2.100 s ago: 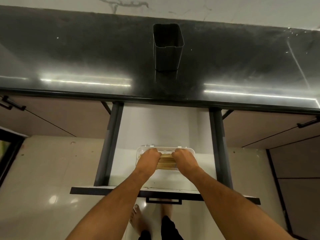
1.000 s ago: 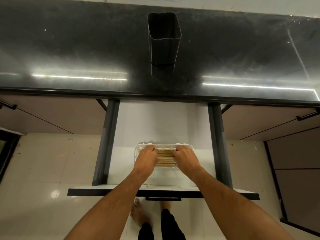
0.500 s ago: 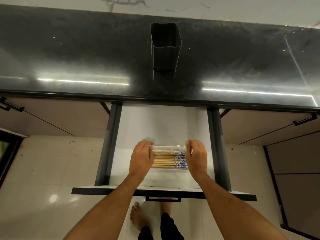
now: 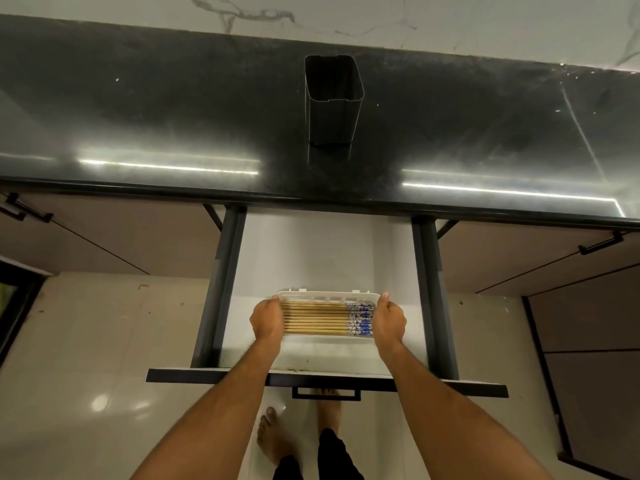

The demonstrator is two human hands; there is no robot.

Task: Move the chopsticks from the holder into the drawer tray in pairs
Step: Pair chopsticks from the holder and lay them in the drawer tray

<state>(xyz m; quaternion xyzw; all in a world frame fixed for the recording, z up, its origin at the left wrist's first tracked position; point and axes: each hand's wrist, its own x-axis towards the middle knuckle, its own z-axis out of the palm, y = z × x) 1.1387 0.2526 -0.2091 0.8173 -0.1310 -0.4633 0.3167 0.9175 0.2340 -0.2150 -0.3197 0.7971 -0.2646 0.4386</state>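
Now my left hand [image 4: 267, 320] grips the left end of the white tray [image 4: 325, 296] and my right hand [image 4: 390, 320] grips its right end, fingers curled over the rims. Chopsticks [image 4: 315, 318] lie side by side in it, patterned blue ends to the right. It sits in the open drawer [image 4: 311, 251]. Up on the desk [image 4: 138, 109] stands the dark holder [image 4: 333, 102].

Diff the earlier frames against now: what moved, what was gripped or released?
Both hands moved apart off the chopsticks: left hand to the tray's left end, right hand to its right end, now holding the tray. The chopsticks lie uncovered. Holder, drawer unchanged.
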